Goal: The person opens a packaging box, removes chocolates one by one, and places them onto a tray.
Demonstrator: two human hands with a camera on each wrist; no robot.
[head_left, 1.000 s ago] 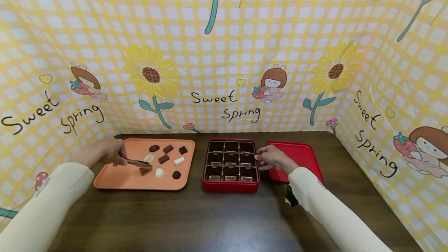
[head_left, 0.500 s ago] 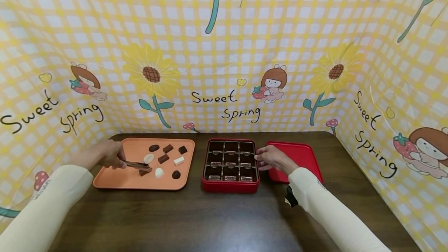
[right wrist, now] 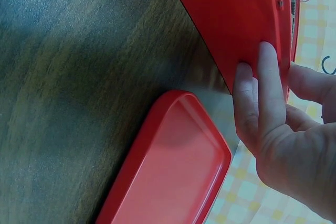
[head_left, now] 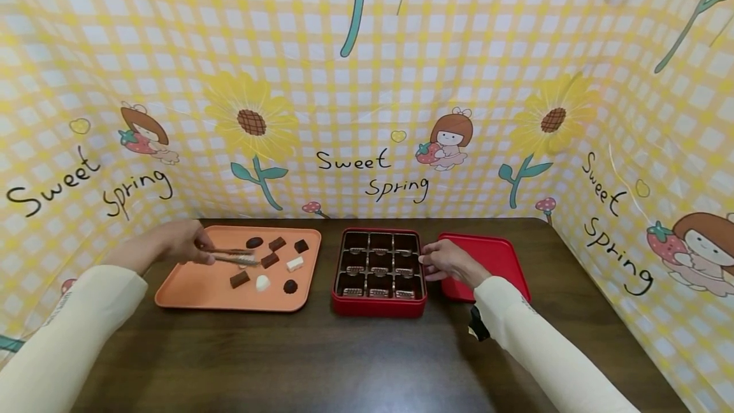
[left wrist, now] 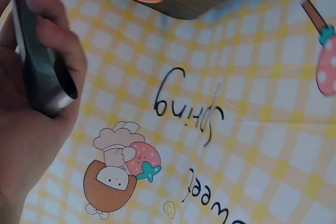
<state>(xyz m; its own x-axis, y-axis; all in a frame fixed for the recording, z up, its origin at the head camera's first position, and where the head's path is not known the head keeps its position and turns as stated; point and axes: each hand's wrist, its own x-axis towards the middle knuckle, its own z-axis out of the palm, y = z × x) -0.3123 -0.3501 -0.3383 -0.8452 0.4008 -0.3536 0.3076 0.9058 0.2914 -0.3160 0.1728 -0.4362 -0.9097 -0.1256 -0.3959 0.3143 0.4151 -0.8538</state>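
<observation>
My left hand point(head_left: 186, 244) holds metal tongs point(left wrist: 39, 66) above the orange tray point(head_left: 189, 295). The tongs' tips are spread over a pale oval chocolate point(head_left: 245, 257), partly hidden by them. Nearer to me on the tray lie a brown rectangular chocolate point(head_left: 239, 279) and a white drop-shaped chocolate point(head_left: 262, 283). My right hand point(head_left: 450, 261) touches the side of a red box point(head_left: 378, 306) with a brown divided insert. In the right wrist view, straight fingers point(right wrist: 269, 77) lie along the box wall, with the thumb by its rim.
More chocolates lie on the tray's right half, among them a dark ridged round one point(head_left: 290, 287) and a white bar point(head_left: 295, 264). A red lid point(head_left: 493, 260) rests right of the box on the dark wooden table point(head_left: 287, 362). Checked cloth point(head_left: 367, 81) hangs behind.
The tongs have left the brown rectangular chocolate and moved away from me to the pale oval one, their arms now wider apart. The right hand stays at the box.
</observation>
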